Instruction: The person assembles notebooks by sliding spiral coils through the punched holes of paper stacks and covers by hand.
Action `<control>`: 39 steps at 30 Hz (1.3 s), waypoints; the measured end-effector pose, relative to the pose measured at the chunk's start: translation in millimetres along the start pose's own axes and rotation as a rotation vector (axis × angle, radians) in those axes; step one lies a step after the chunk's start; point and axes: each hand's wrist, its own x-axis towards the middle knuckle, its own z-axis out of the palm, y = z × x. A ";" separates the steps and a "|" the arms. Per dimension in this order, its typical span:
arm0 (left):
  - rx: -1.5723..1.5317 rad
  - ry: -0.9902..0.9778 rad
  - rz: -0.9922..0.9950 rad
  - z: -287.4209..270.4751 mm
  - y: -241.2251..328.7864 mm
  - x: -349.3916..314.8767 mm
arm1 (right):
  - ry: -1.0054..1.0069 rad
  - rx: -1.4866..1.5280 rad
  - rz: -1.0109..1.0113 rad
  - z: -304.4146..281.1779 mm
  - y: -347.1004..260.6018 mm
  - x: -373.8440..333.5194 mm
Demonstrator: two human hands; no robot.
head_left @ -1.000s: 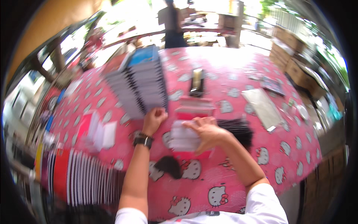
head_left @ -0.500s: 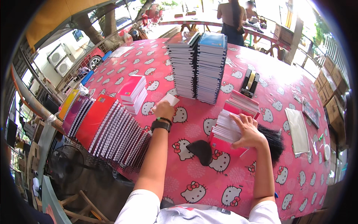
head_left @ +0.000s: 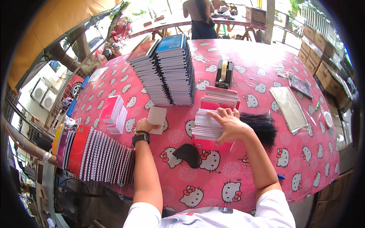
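Note:
My left hand is closed on a small white paper pad, held just above the table near the tall notebook stacks. My right hand lies with spread fingers over a pile of white paper pads, its thumb at the near side. A pink cover shows under that pile, and more pink-covered pads stand just beyond. Right of the hand lies a bundle of black spiral binding coils. Between my forearms sits a black rounded object whose kind I cannot make out.
Two tall stacks of spiral notebooks rise ahead. Red and purple spiral notebooks line the left edge, with small pink-covered pads behind. A tape dispenser and clear plastic sheets lie to the right. A person stands beyond.
The whole view has swung to the right. The pad in my left hand has turned more upright and shows more of its face. My right hand stays over the pile.

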 end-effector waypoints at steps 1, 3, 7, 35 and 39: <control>0.032 0.070 0.070 -5.1 0.9 -8.8 | 0.009 -0.003 -0.007 1.2 -2.2 0.7; -0.166 0.068 0.455 -9.5 2.2 -9.0 | 0.023 -0.002 -0.023 2.1 -5.3 2.3; -0.578 0.170 0.862 -30.0 117.7 -60.9 | 0.012 0.017 0.009 4.0 8.0 -4.7; -0.675 0.276 0.737 57.7 50.9 -168.0 | 0.347 0.121 -0.417 6.7 -110.7 60.8; -1.122 0.207 0.675 42.4 36.6 -152.8 | 0.327 0.460 -0.549 42.5 -174.3 207.7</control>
